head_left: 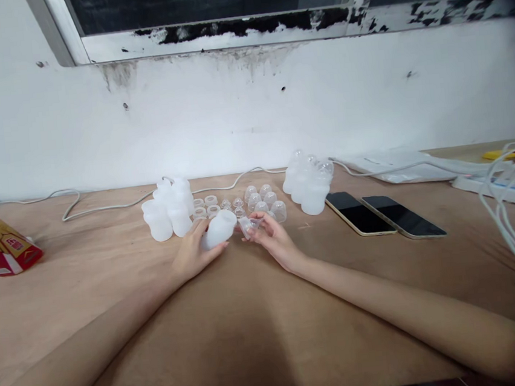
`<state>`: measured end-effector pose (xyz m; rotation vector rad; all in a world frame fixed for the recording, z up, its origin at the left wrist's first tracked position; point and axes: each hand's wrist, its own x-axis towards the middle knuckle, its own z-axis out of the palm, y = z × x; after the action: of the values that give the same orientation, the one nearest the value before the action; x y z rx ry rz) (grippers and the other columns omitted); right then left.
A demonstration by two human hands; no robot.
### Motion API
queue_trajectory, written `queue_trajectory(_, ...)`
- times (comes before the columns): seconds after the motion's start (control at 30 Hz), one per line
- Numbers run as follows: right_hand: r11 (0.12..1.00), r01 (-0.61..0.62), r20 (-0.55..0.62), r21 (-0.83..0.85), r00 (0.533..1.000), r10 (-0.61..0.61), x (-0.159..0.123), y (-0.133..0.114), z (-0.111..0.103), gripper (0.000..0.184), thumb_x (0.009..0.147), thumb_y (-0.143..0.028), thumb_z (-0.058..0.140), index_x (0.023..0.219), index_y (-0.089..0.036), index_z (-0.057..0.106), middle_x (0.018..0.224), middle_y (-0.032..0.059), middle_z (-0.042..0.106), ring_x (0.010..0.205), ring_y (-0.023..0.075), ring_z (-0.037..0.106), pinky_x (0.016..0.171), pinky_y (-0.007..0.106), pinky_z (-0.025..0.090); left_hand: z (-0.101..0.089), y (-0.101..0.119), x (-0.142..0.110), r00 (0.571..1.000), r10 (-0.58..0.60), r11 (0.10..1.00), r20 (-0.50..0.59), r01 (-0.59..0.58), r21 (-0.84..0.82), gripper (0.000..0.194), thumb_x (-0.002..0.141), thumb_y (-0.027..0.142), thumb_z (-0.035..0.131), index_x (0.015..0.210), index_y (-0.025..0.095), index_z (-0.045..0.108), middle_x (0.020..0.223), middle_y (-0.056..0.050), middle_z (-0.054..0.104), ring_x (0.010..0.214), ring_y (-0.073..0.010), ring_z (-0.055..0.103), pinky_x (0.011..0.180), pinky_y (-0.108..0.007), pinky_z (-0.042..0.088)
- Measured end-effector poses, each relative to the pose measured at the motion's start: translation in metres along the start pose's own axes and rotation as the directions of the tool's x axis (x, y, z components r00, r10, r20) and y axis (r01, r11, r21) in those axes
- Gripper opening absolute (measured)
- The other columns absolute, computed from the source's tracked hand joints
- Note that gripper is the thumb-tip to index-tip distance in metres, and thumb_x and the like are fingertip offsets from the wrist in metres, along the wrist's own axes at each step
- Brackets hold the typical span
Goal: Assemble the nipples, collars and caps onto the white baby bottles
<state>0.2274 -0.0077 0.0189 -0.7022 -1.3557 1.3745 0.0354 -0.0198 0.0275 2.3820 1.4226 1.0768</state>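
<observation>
My left hand (189,257) is wrapped round a milky white baby bottle (216,232), tilted with its open mouth up and to the right. In the fingers of my right hand (277,242) is a clear dome cap (248,225), turned sideways with its wide, whitish end toward the bottle mouth. A small gap separates the two; the fingers partly hide the cap. Behind my hands lie white screw rings (211,201), small clear nipples (238,202) and more clear caps (278,211). Several open bottles (160,217) stand beyond my left hand.
Capped bottles (312,194) stand behind my right hand. Two phones (360,212) lie to the right, near a power strip (503,192) and loose white cables (509,229). A red and yellow box (5,241) is at far left. A thin cable runs along the wall.
</observation>
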Motion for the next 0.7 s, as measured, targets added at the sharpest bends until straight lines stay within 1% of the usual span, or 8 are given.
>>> queue_trajectory(0.07, 0.998, 0.031, -0.028, -0.058, 0.999, -0.033, 0.000, -0.001, -0.001, 0.032, 0.065, -0.033, 0.062, 0.088, -0.024, 0.042, 0.089, 0.0006, 0.053, 0.077, 0.0124, 0.055, 0.075, 0.031, 0.046, -0.001, 0.002, 0.000, 0.998, 0.060, 0.997, 0.028, -0.061, 0.041, 0.041, 0.072, 0.041, 0.051, 0.106, 0.019, 0.045, 0.096, -0.006, 0.050, 0.091, -0.0191, 0.049, 0.080, -0.032, 0.040)
queue_trajectory(0.13, 0.994, 0.058, -0.027, -0.096, 0.998, -0.060, 0.000, -0.003, 0.000, 0.031, 0.064, -0.031, 0.063, 0.087, -0.024, 0.043, 0.090, 0.0006, 0.053, 0.082, 0.0129, 0.054, 0.078, 0.030, 0.044, -0.002, 0.002, -0.001, 0.993, 0.092, 0.994, 0.069, -0.097, 0.058, 0.044, 0.072, 0.042, 0.051, 0.110, 0.021, 0.044, 0.099, -0.005, 0.048, 0.094, -0.0192, 0.048, 0.083, -0.032, 0.039)
queue_trajectory(0.23, 0.991, 0.089, 0.035, -0.100, 0.996, -0.086, -0.001, -0.004, 0.001, 0.032, 0.062, -0.027, 0.064, 0.084, -0.024, 0.042, 0.097, 0.0012, 0.054, 0.092, 0.0138, 0.052, 0.083, 0.030, 0.041, -0.002, 0.001, -0.002, 0.990, 0.109, 0.993, 0.087, -0.113, 0.040, 0.047, 0.071, 0.041, 0.052, 0.113, 0.021, 0.043, 0.100, -0.005, 0.049, 0.094, -0.0187, 0.048, 0.083, -0.031, 0.039)
queue_trajectory(0.37, 0.987, 0.105, 0.121, -0.125, 0.989, -0.090, -0.002, -0.006, -0.001, 0.032, 0.064, -0.024, 0.063, 0.087, -0.025, 0.041, 0.107, 0.0019, 0.052, 0.091, 0.0131, 0.053, 0.082, 0.030, 0.042, -0.005, 0.003, -0.004, 0.993, 0.100, 0.994, 0.063, -0.097, -0.040, 0.043, 0.069, 0.041, 0.055, 0.105, 0.018, 0.046, 0.098, -0.005, 0.054, 0.091, -0.0184, 0.051, 0.079, -0.030, 0.041)
queue_trajectory(0.47, 0.962, 0.149, 0.216, -0.228, 0.971, -0.099, -0.003, -0.008, -0.007, 0.033, 0.065, -0.023, 0.063, 0.093, -0.025, 0.044, 0.110, 0.0031, 0.051, 0.096, 0.0154, 0.051, 0.082, 0.032, 0.042, -0.010, 0.006, -0.004, 0.988, 0.071, 0.993, 0.134, -0.058, -0.103, 0.041, 0.068, 0.041, 0.056, 0.102, 0.020, 0.050, 0.098, -0.004, 0.057, 0.088, -0.0188, 0.053, 0.076, -0.031, 0.043)
queue_trajectory(0.53, 0.919, 0.213, 0.295, -0.331, 0.949, -0.113, -0.003, -0.010, -0.011, 0.034, 0.066, -0.022, 0.062, 0.097, -0.025, 0.048, 0.110, 0.0039, 0.051, 0.104, 0.0176, 0.047, 0.084, 0.034, 0.041, -0.013, 0.007, -0.004, 0.980, 0.060, 0.987, 0.189, -0.029, -0.160, 0.041, 0.067, 0.040, 0.057, 0.104, 0.022, 0.051, 0.100, -0.003, 0.058, 0.089, -0.0193, 0.054, 0.077, -0.032, 0.043)
queue_trajectory(0.6, 0.849, 0.311, 0.362, -0.427, 0.919, -0.155, -0.005, -0.011, -0.013, 0.030, 0.069, -0.021, 0.058, 0.098, -0.025, 0.051, 0.111, 0.0040, 0.050, 0.108, 0.0185, 0.044, 0.087, 0.037, 0.039, -0.014, 0.006, -0.003, 0.974, 0.039, 0.975, 0.222, 0.012, -0.222, 0.039, 0.068, 0.039, 0.056, 0.103, 0.022, 0.053, 0.101, -0.002, 0.059, 0.090, -0.0194, 0.054, 0.079, -0.032, 0.042)
queue_trajectory(0.7, 0.716, 0.490, 0.470, -0.497, 0.846, -0.252, -0.008, -0.011, -0.013, 0.023, 0.077, -0.017, 0.047, 0.097, -0.026, 0.053, 0.112, 0.0026, 0.051, 0.110, 0.0172, 0.043, 0.092, 0.041, 0.034, -0.013, 0.000, -0.001, 0.969, -0.046, 0.948, 0.242, 0.119, -0.296, 0.031, 0.074, 0.040, 0.048, 0.095, 0.019, 0.058, 0.096, -0.003, 0.062, 0.087, -0.0196, 0.056, 0.078, -0.032, 0.043)
